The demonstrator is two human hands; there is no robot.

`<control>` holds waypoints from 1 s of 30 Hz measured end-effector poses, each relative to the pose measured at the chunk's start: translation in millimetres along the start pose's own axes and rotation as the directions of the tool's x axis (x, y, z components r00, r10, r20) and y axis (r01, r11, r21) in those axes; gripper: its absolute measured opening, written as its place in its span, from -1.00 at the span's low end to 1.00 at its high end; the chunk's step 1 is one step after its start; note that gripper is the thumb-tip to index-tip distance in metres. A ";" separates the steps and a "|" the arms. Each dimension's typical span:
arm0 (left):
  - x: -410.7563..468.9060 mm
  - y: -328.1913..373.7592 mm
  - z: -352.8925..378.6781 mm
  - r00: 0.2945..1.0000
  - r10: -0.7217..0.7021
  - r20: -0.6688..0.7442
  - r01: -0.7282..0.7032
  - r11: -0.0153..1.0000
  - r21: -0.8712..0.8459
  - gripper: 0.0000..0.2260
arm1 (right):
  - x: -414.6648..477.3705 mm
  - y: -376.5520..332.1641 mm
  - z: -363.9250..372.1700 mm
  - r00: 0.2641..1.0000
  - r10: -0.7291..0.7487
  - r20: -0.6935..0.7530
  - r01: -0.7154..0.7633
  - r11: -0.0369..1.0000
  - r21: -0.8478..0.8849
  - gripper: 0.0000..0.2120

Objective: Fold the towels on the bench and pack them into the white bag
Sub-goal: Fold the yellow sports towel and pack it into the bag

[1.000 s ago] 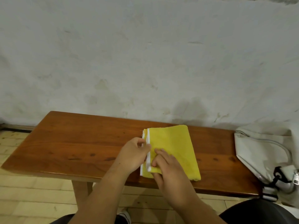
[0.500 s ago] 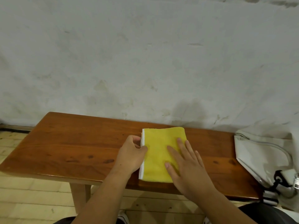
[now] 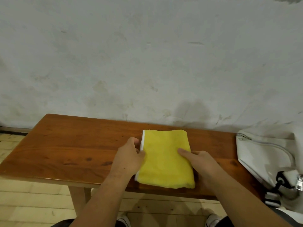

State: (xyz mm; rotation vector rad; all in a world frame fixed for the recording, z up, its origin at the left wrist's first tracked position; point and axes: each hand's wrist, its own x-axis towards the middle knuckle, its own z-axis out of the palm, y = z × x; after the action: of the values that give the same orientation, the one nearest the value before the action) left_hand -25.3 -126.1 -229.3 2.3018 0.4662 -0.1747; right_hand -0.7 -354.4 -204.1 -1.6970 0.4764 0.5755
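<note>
The bench (image 3: 65, 149) has the white bag (image 3: 262, 154) at its right end. The folded yellow towel (image 3: 164, 158) lies in the middle, by the front edge. The left grip (image 3: 129, 159) and right grip (image 3: 201, 164) each hold one side.

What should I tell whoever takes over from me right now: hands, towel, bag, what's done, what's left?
Left hand: grips the left edge of the folded yellow terry towel.
Right hand: grips its right edge, thumb on top.
The towel lies on the brown wooden bench; the white fabric bag sits at the bench's right end.
Done: towel folded. Left: put it into the bag.
</note>
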 end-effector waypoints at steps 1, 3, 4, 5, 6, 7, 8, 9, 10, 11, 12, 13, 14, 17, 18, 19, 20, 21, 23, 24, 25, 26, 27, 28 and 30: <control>-1.2 0.5 -0.5 1.000 0.013 0.003 -0.013 1.000 0.003 -0.64 | -1.9 -0.4 -1.3 0.999 0.008 0.034 -0.010 0.999 0.036 -0.54; -4.0 2.5 0.4 0.999 0.035 0.028 -0.035 0.999 0.004 -0.62 | -6.4 -1.0 -4.3 0.997 -0.027 0.069 0.021 0.996 0.092 -0.63; -6.7 4.8 2.0 0.998 0.045 0.051 -0.046 0.999 0.006 -0.61 | -9.9 -1.1 -6.2 0.996 -0.063 0.069 0.056 0.994 0.098 -0.68; -10.0 8.4 3.9 0.996 0.059 0.069 -0.059 0.998 0.006 -0.60 | -14.8 -1.3 -8.7 0.992 -0.107 0.062 0.102 0.991 0.083 -0.74; -13.2 12.7 6.1 0.994 0.068 0.080 -0.069 0.998 -0.002 -0.59 | -21.4 -1.8 -11.7 0.986 -0.156 0.054 0.154 0.987 0.052 -0.81; -16.6 17.8 8.2 0.994 0.071 0.079 -0.069 0.997 -0.022 -0.58 | -28.9 -1.9 -15.4 0.978 -0.202 0.048 0.202 0.979 0.013 -0.86; -20.0 22.9 9.9 0.996 0.060 0.073 -0.056 0.997 -0.059 -0.56 | -37.2 -2.4 -19.9 0.969 -0.241 0.048 0.242 0.970 -0.021 -0.88; -22.8 27.9 12.2 0.997 0.040 0.067 -0.032 0.993 -0.116 -0.53 | -45.9 -3.1 -25.2 0.961 -0.272 0.050 0.275 0.960 -0.046 -0.88; -26.1 32.6 15.3 0.997 0.015 0.074 -0.001 0.981 -0.194 -0.49 | -54.5 -3.8 -31.4 0.953 -0.299 0.049 0.302 0.951 -0.060 -0.88; -29.6 37.5 20.0 0.995 -0.002 0.096 0.030 0.957 -0.289 -0.43 | -63.1 -4.5 -38.8 0.945 -0.323 0.047 0.325 0.944 -0.062 -0.88; -34.5 43.8 24.9 0.991 -0.013 0.132 0.063 0.923 -0.380 -0.35 | -70.7 -4.2 -47.6 0.939 -0.342 0.044 0.344 0.937 -0.052 -0.89; -40.0 51.3 30.9 0.985 -0.016 0.174 0.094 0.887 -0.453 -0.25 | -78.0 -3.9 -56.6 0.934 -0.355 0.042 0.356 0.934 -0.033 -0.89; -45.7 58.5 38.6 0.975 -0.009 0.223 0.124 0.851 -0.510 -0.18 | -85.1 -3.6 -65.8 0.932 -0.361 0.041 0.361 0.932 -0.011 -0.89; -70.5 89.9 63.9 0.908 0.070 0.413 0.256 0.687 -0.680 -0.29 | -105.1 -1.7 -95.8 0.935 -0.354 0.024 0.352 0.934 0.071 -0.86; -79.5 101.7 71.3 0.886 0.098 0.453 0.294 0.637 -0.713 -0.40 | -110.5 0.0 -106.9 0.937 -0.350 0.015 0.347 0.933 0.094 -0.84; -87.7 112.9 78.2 0.874 0.119 0.470 0.313 0.602 -0.735 -0.50 | -116.0 2.1 -118.4 0.938 -0.346 0.003 0.343 0.932 0.118 -0.81; -94.4 122.3 84.4 0.875 0.138 0.464 0.306 0.584 -0.752 -0.57 | -120.6 4.9 -131.0 0.941 -0.338 -0.013 0.336 0.931 0.141 -0.79; -100.0 131.2 90.1 0.885 0.154 0.439 0.278 0.582 -0.764 -0.60 | -125.6 7.9 -144.2 0.945 -0.325 -0.032 0.326 0.931 0.162 -0.78; -110.9 148.7 98.7 0.914 0.173 0.367 0.185 0.627 -0.757 -0.64 | -134.8 16.3 -173.9 0.949 -0.302 -0.089 0.314 0.928 0.199 -0.77; -116.5 158.3 102.2 0.922 0.188 0.339 0.139 0.656 -0.742 -0.63 | -139.1 21.6 -189.9 0.949 -0.294 -0.116 0.313 0.926 0.211 -0.77; -123.7 168.9 105.4 0.925 0.205 0.320 0.099 0.683 -0.724 -0.60 | -143.3 27.2 -205.8 0.949 -0.280 -0.142 0.306 0.925 0.226 -0.77; -130.7 179.2 109.0 0.924 0.225 0.308 0.062 0.708 -0.703 -0.57 | -146.6 33.8 -221.8 0.951 -0.260 -0.169 0.296 0.925 0.240 -0.77; -138.3 191.3 113.7 0.920 0.250 0.302 0.029 0.726 -0.687 -0.54 | -150.4 40.6 -239.2 0.953 -0.231 -0.198 0.278 0.926 0.257 -0.77; -147.7 204.5 119.3 0.909 0.285 0.303 -0.001 0.730 -0.683 -0.52 | -153.4 49.1 -257.3 0.954 -0.200 -0.224 0.259 0.925 0.276 -0.78; -166.7 229.9 133.6 0.880 0.362 0.308 -0.054 0.720 -0.692 -0.51 | -158.9 66.0 -292.5 0.956 -0.154 -0.249 0.230 0.922 0.311 -0.76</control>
State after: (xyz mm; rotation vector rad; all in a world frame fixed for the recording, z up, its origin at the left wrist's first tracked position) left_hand -89.1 -415.2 -125.0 1.5153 0.0051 -0.3275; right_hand -132.0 -653.7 -112.7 -1.4601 0.5248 0.1481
